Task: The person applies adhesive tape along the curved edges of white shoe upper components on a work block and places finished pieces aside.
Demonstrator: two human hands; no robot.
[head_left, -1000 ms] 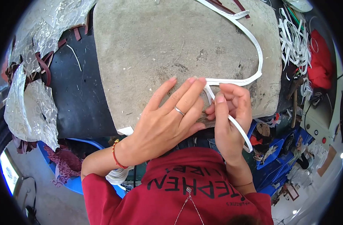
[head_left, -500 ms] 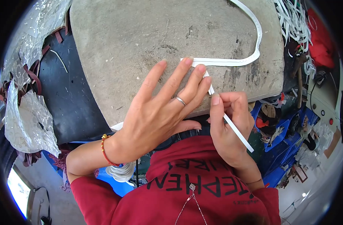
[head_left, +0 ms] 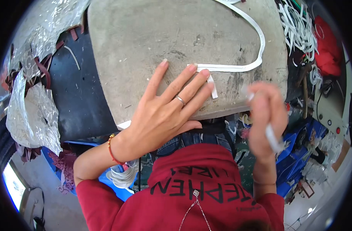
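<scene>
My left hand (head_left: 160, 102) lies flat on a grey worn board (head_left: 153, 34), palm down, fingers spread. Its fingertips press on the end of a long white strip (head_left: 230, 68), which curves away to the right and up to the far edge. A short white strip end (head_left: 212, 90) pokes out below the ring and little fingers; whether it joins the long strip is hidden. My right hand (head_left: 266, 117), smeared by motion, is raised off the board's right front corner, closed around a slim white stick (head_left: 274, 138) whose lower end sticks out beneath the palm.
A tangle of white strips (head_left: 297, 30) hangs by the board's right edge, near a red cloth (head_left: 328, 46). Clear plastic sheeting (head_left: 33, 115) and dark red scraps (head_left: 43, 71) lie on the left. Blue bins (head_left: 299, 154) stand lower right.
My right hand has moved right, away from the left fingers, taking the white stick with it. My left hand stays pressed on the strip. The view has shifted slightly.
</scene>
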